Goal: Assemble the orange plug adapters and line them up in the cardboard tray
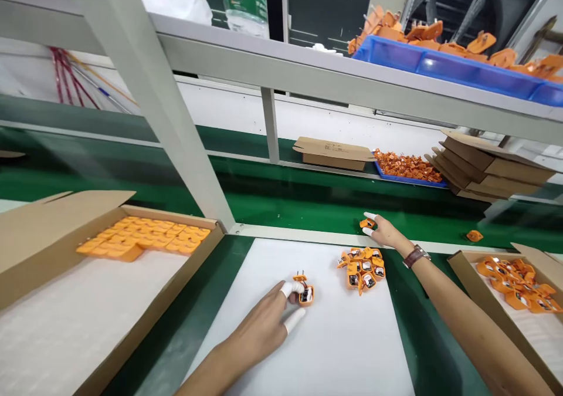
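Note:
My left hand (264, 320), white covers on thumb and index finger, is at a small open orange plug case (307, 295) on the white mat (347, 349). Its index finger touches the case and the thumb is close to the lower edge; the other fingers are mostly hidden. Attached above is an orange cover with metal prongs (299, 277). Over the green belt (303, 202), my right hand (385, 232) has its covered thumb and index finger around another orange plug case (366, 223). A cluster of open orange plug cases (364, 268) sits at the mat's upper right.
At left, a cardboard box (215, 240) holds rows of orange cases. Another box (460, 267) with orange parts stands at right. One orange piece (474, 236) lies on the belt. A metal post (176, 132) and shelf (308, 61) cross ahead, with a blue tray (440, 70) above.

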A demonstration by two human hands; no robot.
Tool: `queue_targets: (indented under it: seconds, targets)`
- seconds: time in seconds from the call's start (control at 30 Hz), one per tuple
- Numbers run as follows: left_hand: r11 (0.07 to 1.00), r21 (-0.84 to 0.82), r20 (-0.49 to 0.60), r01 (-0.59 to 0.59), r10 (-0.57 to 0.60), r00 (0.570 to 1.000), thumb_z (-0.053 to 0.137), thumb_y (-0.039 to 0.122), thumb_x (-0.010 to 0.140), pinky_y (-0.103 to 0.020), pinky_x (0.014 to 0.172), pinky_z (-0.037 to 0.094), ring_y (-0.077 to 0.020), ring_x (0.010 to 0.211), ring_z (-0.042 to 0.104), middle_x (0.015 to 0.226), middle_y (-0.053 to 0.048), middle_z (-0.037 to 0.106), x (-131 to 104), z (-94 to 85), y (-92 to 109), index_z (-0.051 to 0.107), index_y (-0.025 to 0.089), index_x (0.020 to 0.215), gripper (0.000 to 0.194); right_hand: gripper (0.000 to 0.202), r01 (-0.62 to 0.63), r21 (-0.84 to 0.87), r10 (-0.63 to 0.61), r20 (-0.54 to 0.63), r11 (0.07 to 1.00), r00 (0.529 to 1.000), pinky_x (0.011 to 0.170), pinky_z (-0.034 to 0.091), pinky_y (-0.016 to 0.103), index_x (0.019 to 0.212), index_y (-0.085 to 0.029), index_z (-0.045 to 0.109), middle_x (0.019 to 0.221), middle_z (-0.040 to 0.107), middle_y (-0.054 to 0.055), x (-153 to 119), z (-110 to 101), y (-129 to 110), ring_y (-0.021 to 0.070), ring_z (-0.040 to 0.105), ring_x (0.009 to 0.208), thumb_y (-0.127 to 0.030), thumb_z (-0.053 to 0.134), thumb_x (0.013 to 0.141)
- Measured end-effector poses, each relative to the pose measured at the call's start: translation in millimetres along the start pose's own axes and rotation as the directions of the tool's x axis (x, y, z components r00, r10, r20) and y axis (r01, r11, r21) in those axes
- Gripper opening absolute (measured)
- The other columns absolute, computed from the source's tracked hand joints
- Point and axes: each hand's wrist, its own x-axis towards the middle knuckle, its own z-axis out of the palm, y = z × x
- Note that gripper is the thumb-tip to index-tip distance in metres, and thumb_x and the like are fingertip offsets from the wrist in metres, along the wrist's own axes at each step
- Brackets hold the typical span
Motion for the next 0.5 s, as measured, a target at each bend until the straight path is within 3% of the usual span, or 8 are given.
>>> queue_targets:
  seconds: [0.17,0.33,0.43,0.5]
  targets:
    - [0.999,0.029,0.026,-0.039,0.038,0.999,0.051,0.018,0.091,-0.042,0.088,0.057,-0.0265,0.098,0.067,0.102,-0.01,0.063,-3.3,-2.6,3.8,0.059,0.022,0.112,0.023,0.039,-0.01,-0.016,0.012,0.158,1.0,0.987,0.086,0.057,0.033,0.122,-0.01,0.068,0.113,0.075,0.016,20.3,2.5,-29.1,0.0245,0.073,0.094,-0.011,0.064,0.083]
    - [0.999,0.021,0.052,-0.037,0.036,0.998,0.048,0.013,0.09,-0.04,0.089,0.057,-0.0253,0.099,0.067,0.107,-0.009,0.064,-5.4,-2.7,2.1,0.055,0.024,0.123,0.035,0.053,0.128,0.046,-0.136,0.337,0.991,0.932,0.08,0.055,0.024,0.127,-0.021,0.066,0.121,0.073,0.007,-2.7,7.4,-83.1,0.0215,0.071,0.098,-0.008,0.066,0.076]
    - [0.997,0.054,0.028,-0.047,0.045,0.999,0.048,0.003,0.081,-0.039,0.089,0.057,-0.0263,0.103,0.067,0.107,-0.009,0.066,-6.7,-1.3,-0.6,0.06,0.023,0.115,0.041,0.049,0.148,0.034,-0.149,0.407,0.988,0.901,0.072,0.054,0.024,0.114,-0.02,0.072,0.109,0.076,0.006,-17.1,7.3,-103.5,0.0232,0.072,0.092,-0.003,0.064,0.069]
    - [0.993,0.1,-0.01,-0.057,0.059,0.998,0.049,0.003,0.08,-0.039,0.085,0.058,-0.0274,0.102,0.068,0.103,-0.01,0.067,-6.9,-0.6,-0.8,0.063,0.021,0.105,0.034,0.049,0.148,0.029,-0.146,0.431,0.989,0.89,0.071,0.053,0.023,0.112,-0.02,0.072,0.107,0.076,0.006,-21.0,2.7,-110.3,0.0233,0.072,0.091,-0.002,0.063,0.068]
